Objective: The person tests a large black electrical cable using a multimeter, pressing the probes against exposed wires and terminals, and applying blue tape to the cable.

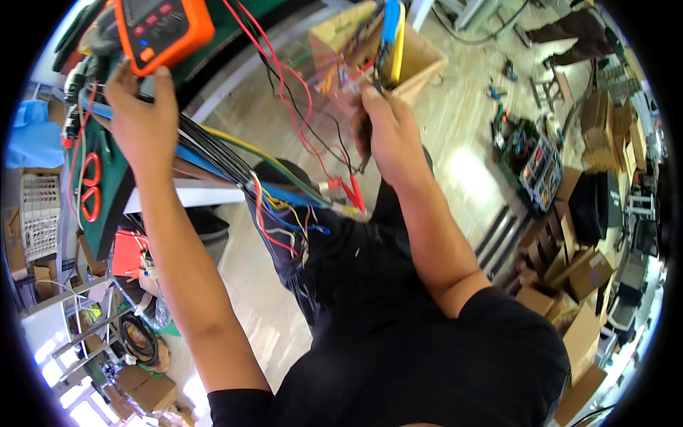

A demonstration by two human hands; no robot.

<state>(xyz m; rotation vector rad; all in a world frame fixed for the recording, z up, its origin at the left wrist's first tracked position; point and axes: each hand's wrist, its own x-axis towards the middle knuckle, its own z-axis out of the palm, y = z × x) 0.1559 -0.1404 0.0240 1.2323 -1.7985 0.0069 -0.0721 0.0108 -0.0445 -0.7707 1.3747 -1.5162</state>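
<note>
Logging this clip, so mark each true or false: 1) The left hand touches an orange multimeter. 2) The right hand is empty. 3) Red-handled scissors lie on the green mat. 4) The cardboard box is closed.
1) True: the left hand rests its fingers on the lower edge of the orange multimeter.
2) False: the right hand grips a dark probe, with red and black leads running past it.
3) True: the red-handled scissors lie on the green mat.
4) False: the cardboard box is open, with a blue and yellow tool standing in it.
</note>
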